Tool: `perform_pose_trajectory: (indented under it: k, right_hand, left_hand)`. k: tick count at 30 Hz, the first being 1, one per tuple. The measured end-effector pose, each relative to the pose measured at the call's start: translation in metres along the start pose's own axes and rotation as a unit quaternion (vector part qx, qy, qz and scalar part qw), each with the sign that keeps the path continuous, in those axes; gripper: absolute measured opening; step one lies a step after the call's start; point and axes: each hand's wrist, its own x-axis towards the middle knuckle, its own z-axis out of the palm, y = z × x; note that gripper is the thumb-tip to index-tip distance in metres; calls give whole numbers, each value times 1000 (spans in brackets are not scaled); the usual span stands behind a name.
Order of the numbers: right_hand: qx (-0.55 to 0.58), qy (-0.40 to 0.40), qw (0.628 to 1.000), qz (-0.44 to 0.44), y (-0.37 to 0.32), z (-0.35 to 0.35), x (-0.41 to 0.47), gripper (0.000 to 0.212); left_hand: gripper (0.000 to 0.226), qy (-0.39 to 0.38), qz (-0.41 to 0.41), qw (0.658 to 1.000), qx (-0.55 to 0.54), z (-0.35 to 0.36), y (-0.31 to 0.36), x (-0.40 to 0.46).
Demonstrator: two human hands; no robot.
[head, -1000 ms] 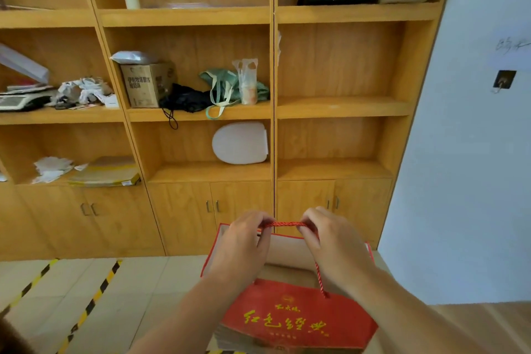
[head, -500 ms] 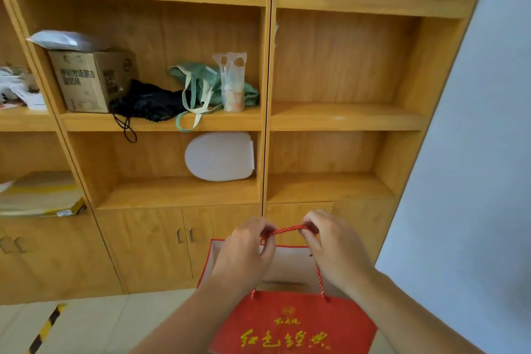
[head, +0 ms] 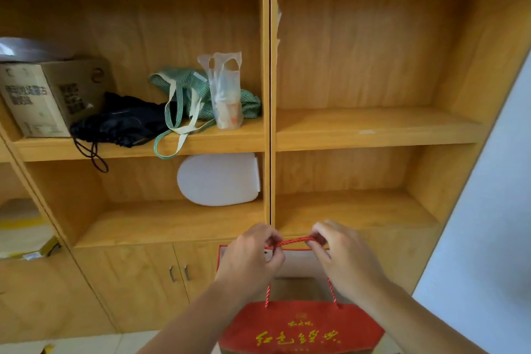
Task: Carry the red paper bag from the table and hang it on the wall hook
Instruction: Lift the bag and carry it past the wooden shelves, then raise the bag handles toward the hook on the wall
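Hanging in front of you below the shelves [head: 373,129], the bag [head: 301,327] rides on its cord [head: 296,241], pinched by your left hand [head: 250,259] and right hand [head: 342,261]. No hook is in view; looking for it at the wall [head: 494,210], you could let the cord slip.

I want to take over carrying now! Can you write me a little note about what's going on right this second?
Left hand: pinching the red twisted rope handle.
Right hand: pinching the same handle.
The red paper bag with gold lettering hangs open below both hands, in front of the wooden shelf unit.
Done: bag picked up and being carried.
Left: the wall hook is not in view; find it on the pale wall to the right and loop the handle over it.
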Motion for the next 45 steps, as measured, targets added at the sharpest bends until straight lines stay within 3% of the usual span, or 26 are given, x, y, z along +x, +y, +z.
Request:
perform_pose_trajectory:
  k: [10,18,21,31,38,45]
  right_hand:
    - [-35,47,996,66,59,4,68,7]
    - [-98,83,971,201,94,-8,74,11]
    - [-121,87,952,268,95,-21,62,10]
    - [-217,157,881,390,100,-88,4,12]
    - [-270,185,852,410,125,-123,-26,13]
    - [-276,223,836,418,156,-146,-40,6]
  left_hand:
    - [14,-48,52,997,-24,48,-13,107]
    - [11,-105,148,982,-52,95,12,187]
    - [21,-144,213,960,-110,118,37,204]
    - [6,-221,378,880,-182,153,135,228]
    - [5,-251,422,840,-231,177,197,230]
    - [3,-261,418,830,-261,202,242,234]
